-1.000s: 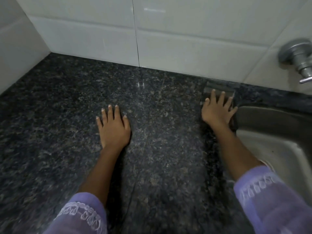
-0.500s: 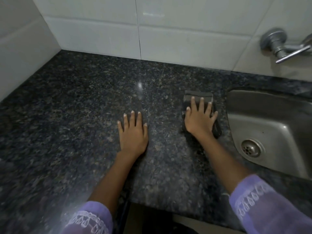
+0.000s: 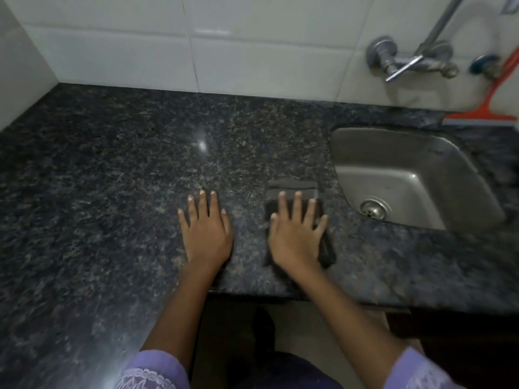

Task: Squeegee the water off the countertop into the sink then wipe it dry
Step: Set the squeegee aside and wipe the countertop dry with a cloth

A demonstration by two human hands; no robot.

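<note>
A dark speckled granite countertop (image 3: 112,169) fills the view. My right hand (image 3: 296,234) lies flat, fingers spread, on a dark grey folded cloth (image 3: 292,188) just left of the steel sink (image 3: 398,175). My left hand (image 3: 206,234) rests palm down on the bare stone beside it, fingers apart and holding nothing. An orange squeegee (image 3: 483,116) leans against the wall behind the sink, its blade on the counter.
White wall tiles (image 3: 126,51) stand behind and to the left of the counter. A metal tap (image 3: 393,63) with a pipe sticks out of the wall above the sink. The counter's front edge (image 3: 309,300) runs just below my wrists, with floor beneath.
My right hand has drawn the cloth back from the wall toward the front edge. My left hand has slid nearer too. The view has pulled back, showing the sink, tap and squeegee.
</note>
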